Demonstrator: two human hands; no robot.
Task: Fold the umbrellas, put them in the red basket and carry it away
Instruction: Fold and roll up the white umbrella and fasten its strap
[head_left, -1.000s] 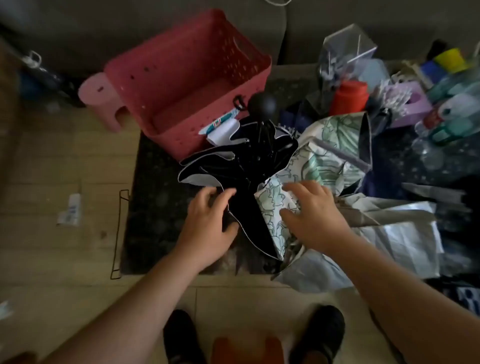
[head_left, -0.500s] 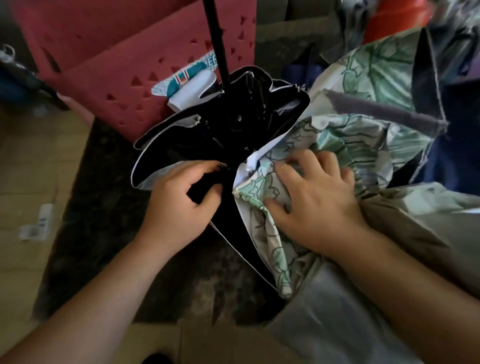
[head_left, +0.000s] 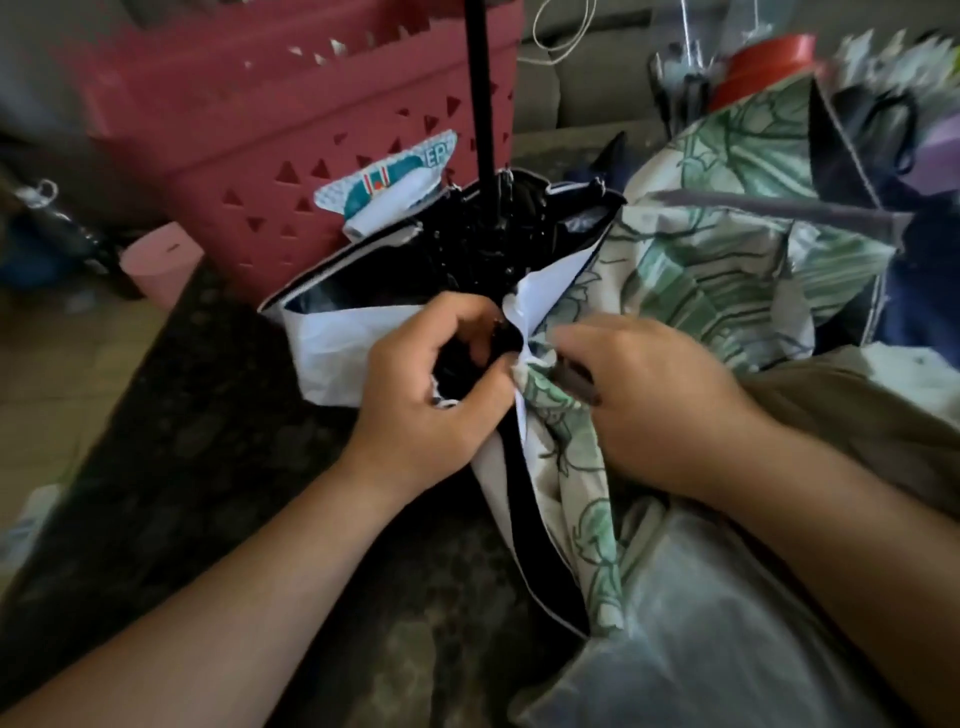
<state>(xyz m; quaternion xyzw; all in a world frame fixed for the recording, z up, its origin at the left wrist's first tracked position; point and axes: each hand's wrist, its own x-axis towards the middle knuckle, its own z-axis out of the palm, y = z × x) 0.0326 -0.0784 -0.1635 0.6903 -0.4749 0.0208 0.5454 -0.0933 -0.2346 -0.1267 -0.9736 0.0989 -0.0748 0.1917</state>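
Everything's sitting on a dark speckled table (head_left: 171, 441). The red basket (head_left: 311, 119) is at the back, with the black umbrella (head_left: 467, 249) and leaf-print umbrella (head_left: 727, 270) lying in front.

The red basket (head_left: 291, 130) was seen as matt perforated plastic. The black umbrella (head_left: 467, 254) was glossy cloth with a white outer face; the leaf-print umbrella (head_left: 717, 260) was matt cloth.

rug (head_left: 171, 441): dark, patterned, on wood floor (head_left: 47, 358)
stool (head_left: 161, 262): pink, at rug's far left corner
packet (head_left: 387, 182): white and teal, against the crate
lid (head_left: 763, 54): red, far right, blurred
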